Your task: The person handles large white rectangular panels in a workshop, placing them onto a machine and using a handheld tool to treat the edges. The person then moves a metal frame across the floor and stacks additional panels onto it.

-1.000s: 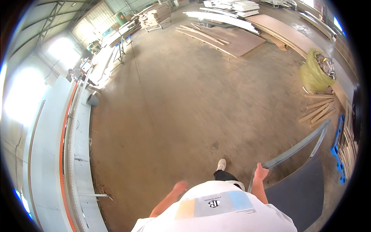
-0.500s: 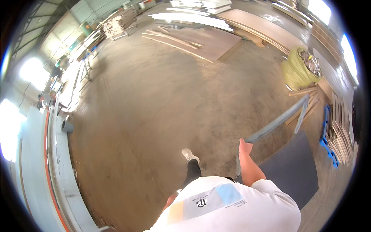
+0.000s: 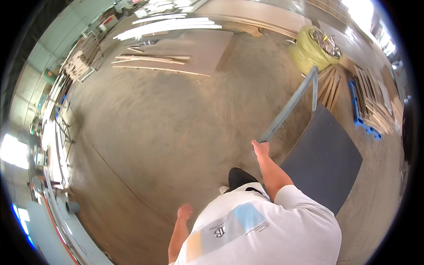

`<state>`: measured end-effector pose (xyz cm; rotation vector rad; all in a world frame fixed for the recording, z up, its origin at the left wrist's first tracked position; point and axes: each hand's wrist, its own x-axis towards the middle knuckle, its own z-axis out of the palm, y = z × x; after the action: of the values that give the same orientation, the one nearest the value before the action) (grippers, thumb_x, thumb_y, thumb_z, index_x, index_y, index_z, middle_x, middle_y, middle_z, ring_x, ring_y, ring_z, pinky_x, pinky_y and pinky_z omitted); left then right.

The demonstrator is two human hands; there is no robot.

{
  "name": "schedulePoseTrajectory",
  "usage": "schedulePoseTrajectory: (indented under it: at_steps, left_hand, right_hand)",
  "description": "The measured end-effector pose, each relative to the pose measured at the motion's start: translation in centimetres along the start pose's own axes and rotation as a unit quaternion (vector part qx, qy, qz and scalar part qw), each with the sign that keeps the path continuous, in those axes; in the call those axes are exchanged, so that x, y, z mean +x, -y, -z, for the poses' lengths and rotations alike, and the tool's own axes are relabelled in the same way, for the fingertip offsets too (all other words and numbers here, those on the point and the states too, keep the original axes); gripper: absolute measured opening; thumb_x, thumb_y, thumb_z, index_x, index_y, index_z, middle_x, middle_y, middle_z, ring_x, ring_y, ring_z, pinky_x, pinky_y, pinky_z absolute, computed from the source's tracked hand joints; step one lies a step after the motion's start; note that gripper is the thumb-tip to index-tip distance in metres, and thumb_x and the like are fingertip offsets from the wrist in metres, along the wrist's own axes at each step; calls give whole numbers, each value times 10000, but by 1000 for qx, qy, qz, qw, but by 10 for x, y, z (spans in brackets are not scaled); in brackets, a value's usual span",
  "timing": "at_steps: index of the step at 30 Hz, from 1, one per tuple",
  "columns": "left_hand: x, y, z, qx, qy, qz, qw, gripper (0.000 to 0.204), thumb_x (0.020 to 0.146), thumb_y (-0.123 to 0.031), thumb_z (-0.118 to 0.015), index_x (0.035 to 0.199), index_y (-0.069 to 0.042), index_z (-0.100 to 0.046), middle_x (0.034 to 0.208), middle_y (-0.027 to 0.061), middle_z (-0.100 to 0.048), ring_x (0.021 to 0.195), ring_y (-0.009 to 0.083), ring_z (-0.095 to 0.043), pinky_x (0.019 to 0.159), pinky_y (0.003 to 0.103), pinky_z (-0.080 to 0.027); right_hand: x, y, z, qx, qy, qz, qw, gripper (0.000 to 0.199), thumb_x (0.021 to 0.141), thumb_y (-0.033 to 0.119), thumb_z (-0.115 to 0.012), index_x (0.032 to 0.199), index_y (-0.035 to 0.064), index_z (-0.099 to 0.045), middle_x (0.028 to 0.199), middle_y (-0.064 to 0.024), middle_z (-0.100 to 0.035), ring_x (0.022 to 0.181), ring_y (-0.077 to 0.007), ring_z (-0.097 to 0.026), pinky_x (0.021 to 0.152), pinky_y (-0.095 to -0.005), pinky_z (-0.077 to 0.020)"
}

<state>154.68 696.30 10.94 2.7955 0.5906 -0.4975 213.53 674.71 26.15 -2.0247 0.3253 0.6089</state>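
Right hand [image 3: 261, 148] on grey rail [image 3: 286, 108].
Right fingers wrapped round it; rail slants forward, left of dark sheet [image 3: 326, 159] in view. Left hand [image 3: 184, 212] over floor [image 3: 150, 132], blurred; can't tell its fingers.

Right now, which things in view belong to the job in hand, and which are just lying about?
In use, seemingly:
gray metal handlebar, gripped by the right hand
dark gray platform beside it

Lying about, seemingly:
yellow-green sack
blue pallet
brown sheet
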Motion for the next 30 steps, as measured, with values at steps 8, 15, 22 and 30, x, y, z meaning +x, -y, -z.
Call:
schedulePoseTrajectory:
  at_steps: [8,15,22,30]
  left_hand:
    - [175,55,170,-603,-66,309,733,255,1077,-283,-583,1111,-71,-718,1007,73,-767,886,191,-727,780,372,-592]
    - [214,93,159,-463,46,265,844,210,1071,-245,-607,1127,-67,-703,1005,81,-750,854,196,-721,712,353,-579]
    - [293,165,228,-577,-1,281,767,177,1064,-216,-626,1124,-63,-691,993,92,-734,819,199,-715,638,333,-564]
    - [411,221,267,-445,13,129,886,229,1014,-257,-652,1087,-62,-746,942,131,-777,934,225,-763,766,416,-605]
  right_hand:
    - [89,74,-149,-32,-155,2,987,794,763,456,-811,1294,-83,-571,1152,-274,-736,1071,-439,-723,949,-498,-559]
    - [178,204,-242,-23,-149,-3,989,828,781,487,-813,1319,-92,-566,1197,-280,-739,1127,-452,-714,975,-513,-553]
    - [303,373,-288,35,-2,31,999,846,860,561,-795,1354,-88,-571,1315,-281,-701,1252,-415,-671,1039,-492,-526]
    - [399,379,-295,-158,95,176,967,424,1027,480,-627,1046,63,-698,999,-103,-764,987,-263,-736,895,-408,-546]
